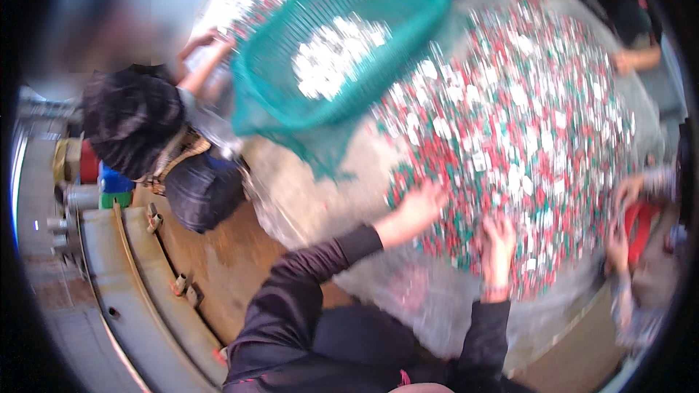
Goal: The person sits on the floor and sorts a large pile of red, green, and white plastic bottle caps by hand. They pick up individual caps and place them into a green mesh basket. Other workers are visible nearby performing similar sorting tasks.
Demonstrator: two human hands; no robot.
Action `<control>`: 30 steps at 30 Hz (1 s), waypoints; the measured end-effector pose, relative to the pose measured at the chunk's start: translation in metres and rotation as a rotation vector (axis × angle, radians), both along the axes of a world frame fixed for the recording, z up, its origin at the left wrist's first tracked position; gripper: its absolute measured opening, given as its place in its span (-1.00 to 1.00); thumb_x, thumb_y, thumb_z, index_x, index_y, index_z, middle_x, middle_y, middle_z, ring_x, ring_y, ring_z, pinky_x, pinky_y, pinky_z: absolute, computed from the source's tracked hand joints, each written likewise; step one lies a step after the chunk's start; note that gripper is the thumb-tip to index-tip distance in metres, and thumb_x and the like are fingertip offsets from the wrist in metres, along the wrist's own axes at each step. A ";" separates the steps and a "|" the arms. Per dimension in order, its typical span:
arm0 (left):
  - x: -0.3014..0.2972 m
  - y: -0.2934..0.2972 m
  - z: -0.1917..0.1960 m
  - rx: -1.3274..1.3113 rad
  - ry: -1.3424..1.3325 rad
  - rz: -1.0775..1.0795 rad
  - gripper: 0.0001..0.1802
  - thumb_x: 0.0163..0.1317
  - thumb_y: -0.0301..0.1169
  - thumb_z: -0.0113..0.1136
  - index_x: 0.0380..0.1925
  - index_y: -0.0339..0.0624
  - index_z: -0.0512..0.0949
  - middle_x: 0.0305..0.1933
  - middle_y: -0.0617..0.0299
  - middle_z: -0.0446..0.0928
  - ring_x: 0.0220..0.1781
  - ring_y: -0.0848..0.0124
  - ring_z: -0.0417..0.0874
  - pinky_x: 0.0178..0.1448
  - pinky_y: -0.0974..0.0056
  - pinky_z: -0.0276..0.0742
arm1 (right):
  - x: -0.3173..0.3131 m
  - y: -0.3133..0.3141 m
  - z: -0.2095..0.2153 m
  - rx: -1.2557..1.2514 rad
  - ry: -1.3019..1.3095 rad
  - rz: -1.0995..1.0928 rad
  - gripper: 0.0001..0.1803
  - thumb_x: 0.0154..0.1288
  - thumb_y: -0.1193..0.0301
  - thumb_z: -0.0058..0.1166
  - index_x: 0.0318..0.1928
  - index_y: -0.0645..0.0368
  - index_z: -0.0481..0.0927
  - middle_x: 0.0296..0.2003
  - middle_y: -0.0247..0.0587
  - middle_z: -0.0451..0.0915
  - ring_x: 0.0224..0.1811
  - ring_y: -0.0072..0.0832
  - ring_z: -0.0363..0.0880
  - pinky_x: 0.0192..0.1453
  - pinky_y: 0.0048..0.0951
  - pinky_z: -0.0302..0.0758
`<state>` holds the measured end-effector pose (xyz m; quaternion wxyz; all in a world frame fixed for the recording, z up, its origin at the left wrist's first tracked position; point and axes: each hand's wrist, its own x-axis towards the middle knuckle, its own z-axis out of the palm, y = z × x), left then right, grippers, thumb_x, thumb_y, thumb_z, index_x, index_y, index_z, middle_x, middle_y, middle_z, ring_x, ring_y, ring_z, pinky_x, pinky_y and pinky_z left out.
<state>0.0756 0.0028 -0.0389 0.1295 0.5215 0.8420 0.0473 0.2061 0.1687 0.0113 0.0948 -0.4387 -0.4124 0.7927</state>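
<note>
Pile of small red, white, green pieces spreads toward near edge of counter. Left hand, right hand at it, fingers curled; blur hides whether either grips anything. Overly hard sweep could push pieces over that edge.

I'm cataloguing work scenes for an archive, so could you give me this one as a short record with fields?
Left hand: the person's bare left hand, at the near edge of a wide pile of small red, green and white pieces
Right hand: the person's bare right hand, over the same pile's near side
Container: oblong green slotted basket, beyond the hands, holding white pieces
Others: a co-worker's hand right of the pile
Clarity: blurred; grip and piece type can't be told
</note>
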 end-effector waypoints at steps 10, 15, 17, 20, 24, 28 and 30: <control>0.020 -0.001 0.001 0.118 0.073 0.052 -0.57 -0.04 -0.37 0.24 -0.12 -0.25 0.43 -0.20 0.17 0.35 -0.04 0.26 0.40 -0.27 0.26 0.59 | -0.020 0.017 0.008 -0.056 0.235 0.150 -0.78 0.28 0.54 0.13 -0.08 0.21 0.46 -0.39 -0.26 0.55 -0.49 -0.60 0.51 -0.52 -0.55 0.51; 0.014 0.003 0.001 0.235 0.060 0.053 -0.55 -0.01 -0.41 0.25 -0.08 -0.28 0.42 -0.14 0.11 0.37 0.03 0.19 0.42 -0.31 0.27 0.61 | -0.071 0.017 -0.018 0.996 0.066 0.595 -0.52 0.10 0.44 0.32 0.03 0.17 0.43 -0.23 -0.16 0.46 -0.27 -0.35 0.52 -0.32 -0.34 0.55; 0.009 0.006 0.001 0.220 0.047 0.010 -0.54 -0.01 -0.43 0.26 -0.06 -0.29 0.41 -0.11 0.06 0.38 0.06 0.13 0.43 -0.34 0.26 0.63 | -0.082 0.009 -0.026 1.469 -0.069 0.860 -0.35 0.07 0.40 0.33 0.19 0.10 0.38 -0.20 -0.03 0.47 -0.13 -0.14 0.52 -0.21 -0.17 0.55; 0.008 0.006 0.003 0.118 0.004 0.002 -0.50 -0.01 -0.46 0.26 -0.02 -0.30 0.39 -0.07 -0.04 0.40 0.03 0.04 0.48 -0.36 0.25 0.64 | -0.079 -0.003 -0.033 1.528 -0.283 1.104 -0.44 0.16 0.35 0.24 0.18 0.04 0.38 -0.22 0.00 0.49 -0.09 -0.05 0.55 -0.20 -0.12 0.57; 0.006 0.000 0.009 0.052 -0.080 0.046 -0.49 0.01 -0.45 0.25 0.01 -0.31 0.37 -0.02 -0.11 0.42 0.00 -0.01 0.55 -0.34 0.20 0.65 | -0.053 -0.008 -0.040 1.574 -0.271 1.000 -0.62 0.24 0.35 0.14 0.06 0.02 0.41 -0.28 -0.04 0.52 -0.16 -0.05 0.59 -0.26 -0.07 0.58; -0.006 -0.004 0.020 0.119 -0.203 0.137 -0.56 0.07 -0.43 0.18 -0.01 -0.28 0.41 -0.11 -0.05 0.50 -0.07 0.04 0.62 -0.28 0.04 0.60 | -0.027 -0.002 -0.044 1.258 -0.246 0.949 -0.73 0.20 0.37 0.17 -0.07 0.04 0.59 -0.30 0.05 0.59 -0.18 -0.03 0.60 -0.17 -0.07 0.54; -0.016 -0.003 0.026 0.113 -0.328 0.178 -0.58 0.08 -0.44 0.13 0.00 -0.24 0.44 -0.16 0.01 0.54 -0.13 0.08 0.64 -0.23 0.00 0.60 | -0.019 0.002 -0.045 1.157 -0.175 0.891 -0.75 0.17 0.39 0.19 -0.11 0.05 0.65 -0.29 0.08 0.61 -0.18 -0.01 0.60 -0.12 -0.10 0.53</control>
